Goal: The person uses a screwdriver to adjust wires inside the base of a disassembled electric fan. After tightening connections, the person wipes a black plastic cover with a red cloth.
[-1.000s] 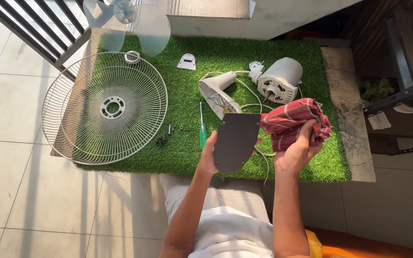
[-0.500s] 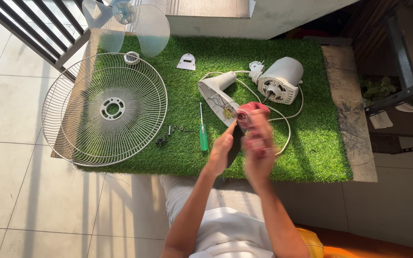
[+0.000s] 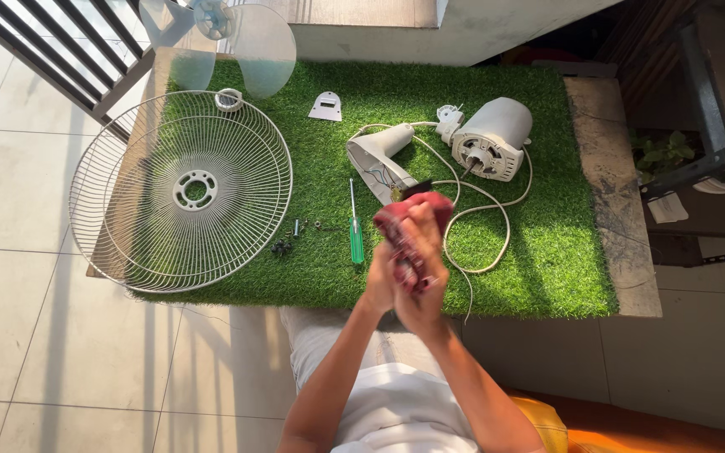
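1. Two hands, centre of frame, pressed together. Left hand [image 3: 382, 281] sits on the left side, right hand [image 3: 424, 281] over the right and front.
2. One red cloth [image 3: 413, 220] bunched between them. Both grips closed on it. The cloth sticks out above the fingers; a dark edge shows just above it at the top, too hidden to tell what it is.
3. One green turf mat [image 3: 547, 252] fills the middle of the frame, on a low surface [image 3: 610, 168] whose bare edge shows at the right.
4. One wire fan guard [image 3: 182, 191] lies flat at left, overhanging the mat's left edge.
5. One clear fan blade set [image 3: 220, 38] at the upper left, three blades, partly cut off by the top of the frame.
6. One white ring [image 3: 229, 100] just above the guard rim.
7. One small white plate [image 3: 325, 106] at upper centre, apart from the rest.
8. One white fan neck housing [image 3: 377, 155] at centre, open end facing down with wires showing.
9. One motor housing [image 3: 492, 138] at upper right of the mat, shaft facing lower left.
10. One white power cord [image 3: 497, 243] loops from the motor to the mat's lower edge.
11. One green-handled screwdriver [image 3: 355, 226] just left of the hands, lying vertical.
12. Small screws [image 3: 295, 235] in a cluster between guard and screwdriver; count unclear.
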